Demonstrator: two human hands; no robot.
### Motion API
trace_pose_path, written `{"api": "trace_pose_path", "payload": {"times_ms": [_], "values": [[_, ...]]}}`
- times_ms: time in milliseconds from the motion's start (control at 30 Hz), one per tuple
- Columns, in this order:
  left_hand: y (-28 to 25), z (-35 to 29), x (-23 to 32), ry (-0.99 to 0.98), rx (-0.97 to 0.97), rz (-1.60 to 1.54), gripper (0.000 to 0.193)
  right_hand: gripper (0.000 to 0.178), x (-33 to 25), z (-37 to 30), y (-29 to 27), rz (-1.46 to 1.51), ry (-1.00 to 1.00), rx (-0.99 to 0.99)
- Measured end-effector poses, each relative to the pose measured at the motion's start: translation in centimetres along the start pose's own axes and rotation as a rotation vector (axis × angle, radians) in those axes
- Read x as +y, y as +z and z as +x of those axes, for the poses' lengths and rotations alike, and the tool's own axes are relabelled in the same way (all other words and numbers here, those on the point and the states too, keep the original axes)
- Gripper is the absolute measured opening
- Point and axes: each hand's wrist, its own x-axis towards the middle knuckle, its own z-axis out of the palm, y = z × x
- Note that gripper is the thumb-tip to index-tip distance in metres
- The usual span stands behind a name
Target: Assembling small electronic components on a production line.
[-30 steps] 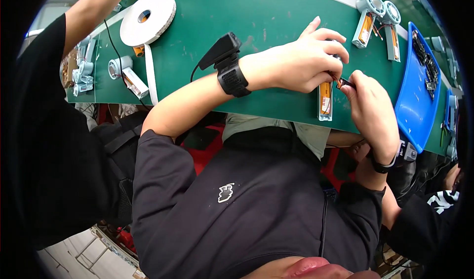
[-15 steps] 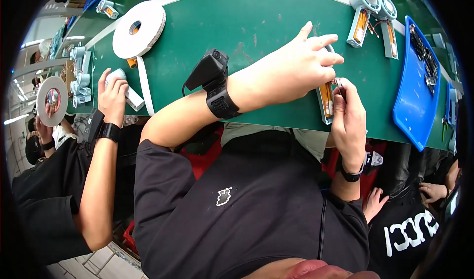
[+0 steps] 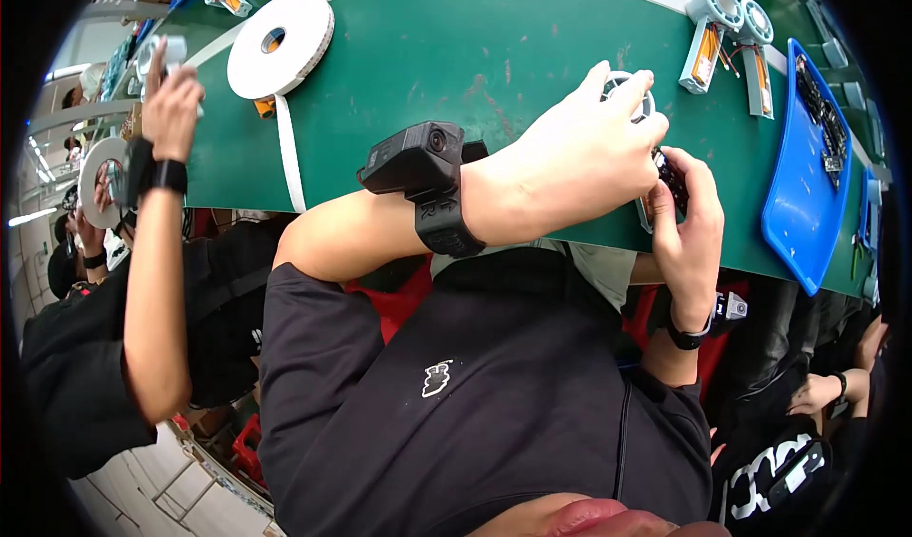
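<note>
My left hand point(image 3: 608, 143) reaches across the green table, its fingers curled round the circular head of a light blue handheld-fan housing point(image 3: 621, 84). The housing's handle points toward me and is mostly covered by my hands. Beside it, my right hand point(image 3: 692, 209) pinches a small dark circuit board point(image 3: 674, 180) between thumb and fingers, close against the handle. Whether the board touches the housing is hidden.
Two similar fan housings point(image 3: 704, 54) with orange-yellow inserts and wires lie at the far right. Near them is a blue tray point(image 3: 804, 216) holding dark circuit boards. A white tape roll point(image 3: 249, 52) sits far left. A co-worker's hand point(image 3: 171, 114) lifts another housing.
My left hand's spread fingers have curled round the fan head. My right hand has turned, bringing the dark board into sight. At left, the co-worker's hand has risen off the table with a housing.
</note>
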Motion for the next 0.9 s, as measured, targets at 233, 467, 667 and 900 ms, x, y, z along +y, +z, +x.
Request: {"api": "trace_pose_path", "payload": {"times_ms": [233, 467, 667, 900], "values": [[2.7, 0.0, -2.0, 0.158, 0.173, 0.047, 0.012, 0.029, -0.5, 0.5, -0.7, 0.014, 0.033, 0.084], [4.1, -1.5, -3.2, 0.14, 0.382, -0.239, 0.008, 0.023, -1.8, 1.4, -0.7, 0.023, 0.064, 0.037], [2.4, -1.0, -2.0, 0.113, 0.261, -0.099, 0.01, 0.022, -1.3, 0.9, -0.9, 0.022, 0.049, -0.018], [2.4, 0.4, -2.7, 0.148, 0.223, -0.176, 0.004, 0.028, 2.9, 0.2, -0.3, 0.69, 0.209, -0.123]]}}
